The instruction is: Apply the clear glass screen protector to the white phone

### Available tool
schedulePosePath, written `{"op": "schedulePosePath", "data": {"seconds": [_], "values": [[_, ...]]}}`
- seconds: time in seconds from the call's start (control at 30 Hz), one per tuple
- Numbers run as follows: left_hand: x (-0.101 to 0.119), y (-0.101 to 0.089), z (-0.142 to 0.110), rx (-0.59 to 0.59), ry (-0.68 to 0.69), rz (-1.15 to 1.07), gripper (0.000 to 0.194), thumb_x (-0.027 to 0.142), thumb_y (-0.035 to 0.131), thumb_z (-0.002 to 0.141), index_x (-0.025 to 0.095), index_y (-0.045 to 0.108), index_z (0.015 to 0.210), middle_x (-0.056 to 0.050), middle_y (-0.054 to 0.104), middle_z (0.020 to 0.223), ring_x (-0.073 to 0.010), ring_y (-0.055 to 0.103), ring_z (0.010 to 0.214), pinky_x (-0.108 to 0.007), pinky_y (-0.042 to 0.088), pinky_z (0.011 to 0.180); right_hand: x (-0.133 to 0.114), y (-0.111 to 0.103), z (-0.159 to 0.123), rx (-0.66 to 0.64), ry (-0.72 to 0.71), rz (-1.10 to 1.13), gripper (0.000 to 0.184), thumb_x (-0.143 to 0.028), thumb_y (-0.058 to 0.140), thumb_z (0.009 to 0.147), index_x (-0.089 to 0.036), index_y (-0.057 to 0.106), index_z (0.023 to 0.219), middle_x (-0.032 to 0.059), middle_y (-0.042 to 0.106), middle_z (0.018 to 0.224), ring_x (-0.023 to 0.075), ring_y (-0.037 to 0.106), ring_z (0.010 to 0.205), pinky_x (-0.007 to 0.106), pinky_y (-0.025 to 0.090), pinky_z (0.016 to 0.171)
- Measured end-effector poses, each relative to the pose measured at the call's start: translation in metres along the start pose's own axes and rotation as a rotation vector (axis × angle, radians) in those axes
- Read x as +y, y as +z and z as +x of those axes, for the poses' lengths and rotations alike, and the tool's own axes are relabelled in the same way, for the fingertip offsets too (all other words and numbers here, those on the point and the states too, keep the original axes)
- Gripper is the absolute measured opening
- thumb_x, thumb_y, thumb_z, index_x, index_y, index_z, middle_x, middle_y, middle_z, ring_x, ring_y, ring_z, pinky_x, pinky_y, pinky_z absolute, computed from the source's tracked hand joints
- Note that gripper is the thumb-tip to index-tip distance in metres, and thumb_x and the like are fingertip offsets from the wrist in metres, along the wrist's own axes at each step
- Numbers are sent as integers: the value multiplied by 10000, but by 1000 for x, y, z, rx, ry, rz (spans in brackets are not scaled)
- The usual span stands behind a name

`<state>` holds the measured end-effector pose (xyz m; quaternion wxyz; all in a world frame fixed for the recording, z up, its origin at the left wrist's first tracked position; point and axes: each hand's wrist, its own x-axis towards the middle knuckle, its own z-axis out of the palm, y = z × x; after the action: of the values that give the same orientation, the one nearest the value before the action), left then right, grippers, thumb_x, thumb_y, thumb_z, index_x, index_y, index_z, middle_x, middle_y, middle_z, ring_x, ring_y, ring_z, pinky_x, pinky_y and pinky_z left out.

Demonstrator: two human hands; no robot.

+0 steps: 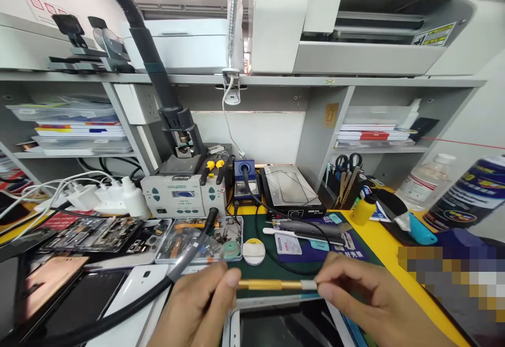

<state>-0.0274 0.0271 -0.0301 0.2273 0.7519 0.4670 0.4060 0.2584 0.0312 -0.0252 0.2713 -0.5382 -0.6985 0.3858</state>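
A slim gold pen-shaped tool (262, 284) with a pale grey end piece (309, 285) lies level between my two hands; what kind of tool it is I cannot tell. My left hand (199, 302) pinches its left end between thumb and fingers. At the other end, the fingertips of my right hand (361, 294) close on the pale end piece. Right below the tool lies a white-framed tablet (292, 326) with a dark screen, partly cut off by the lower edge. Behind it spreads a green work mat (252, 272) with a round white container (253, 252).
A thick black hose (158, 289) crosses the left side, over phones and a parts tray (199, 257). A hot air station (183, 194), soldering station (246, 179) and heating plate (292, 189) stand behind. At right are a yellow bottle (363, 210) and a blue spray can (469, 194).
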Motion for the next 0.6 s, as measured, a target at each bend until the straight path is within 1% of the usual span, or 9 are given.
{"op": "schedulePosePath", "data": {"seconds": [0.03, 0.1, 0.2, 0.27, 0.3, 0.4, 0.43, 0.5, 0.6], "values": [[-1, -1, 0, -3, -22, -13, 447, 403, 375, 1062, 225, 468, 662, 53, 442, 595, -109, 456, 533, -226, 359, 550, -2, 2, -1, 19, -32, 11, 313, -554, 565, 979, -278, 680, 889, -7, 595, 848, 184, 548, 765, 276, 426, 679], [-3, -3, -1, -22, -104, -59, 431, 468, 419, 1042, 226, 529, 703, 58, 405, 602, -114, 413, 543, -229, 352, 548, -5, 4, -1, 63, -95, 29, 282, -511, 560, 995, -272, 674, 898, -10, 605, 856, 178, 548, 764, 279, 426, 686], [-6, -1, -2, -68, -170, -137, 394, 536, 456, 1016, 227, 596, 815, 51, 425, 663, -124, 413, 597, -231, 364, 572, -8, 3, 0, 132, -138, 41, 258, -473, 574, 994, -256, 677, 900, -8, 623, 851, 175, 548, 766, 281, 418, 680], [-8, 1, -3, -76, -170, -171, 329, 540, 498, 1001, 239, 625, 960, 47, 467, 705, -129, 436, 630, -232, 371, 585, -8, -1, 1, 144, -147, 47, 273, -482, 593, 982, -245, 687, 888, -18, 599, 786, 160, 506, 698, 278, 382, 623], [-8, 2, -4, -70, -167, -184, 307, 534, 523, 993, 246, 625, 1027, 44, 494, 730, -130, 446, 643, -233, 372, 589, -8, -2, 1, 137, -146, 51, 278, -484, 600, 978, -238, 695, 891, -19, 596, 777, 158, 497, 694, 278, 371, 620], [-7, 3, -4, -25, -137, -230, 296, 512, 581, 972, 256, 629, 1114, 25, 567, 841, -121, 448, 659, -233, 363, 587, -8, -5, 1, 134, -162, 90, 289, -485, 616, 970, -219, 705, 900, -16, 596, 776, 155, 489, 701, 280, 355, 623], [-6, 3, -4, -9, -122, -243, 300, 509, 593, 966, 256, 639, 1119, 21, 572, 855, -119, 446, 661, -232, 355, 580, -7, -4, 1, 135, -167, 100, 295, -485, 615, 971, -214, 703, 898, -16, 590, 770, 152, 482, 695, 280, 348, 619], [-4, 2, -3, 14, -103, -258, 309, 518, 618, 947, 245, 664, 1084, 28, 548, 798, -119, 430, 646, -229, 332, 555, -6, -3, 2, 129, -175, 111, 303, -485, 610, 974, -205, 695, 893, -21, 566, 745, 146, 457, 670, 280, 331, 602], [-2, 0, -1, -3, -141, -264, 365, 576, 635, 910, 216, 681, 954, 45, 494, 680, -114, 403, 591, -227, 308, 517, -5, -1, 3, 111, -192, 118, 300, -474, 612, 972, -197, 687, 882, -30, 534, 713, 137, 422, 640, 278, 309, 581]]}}
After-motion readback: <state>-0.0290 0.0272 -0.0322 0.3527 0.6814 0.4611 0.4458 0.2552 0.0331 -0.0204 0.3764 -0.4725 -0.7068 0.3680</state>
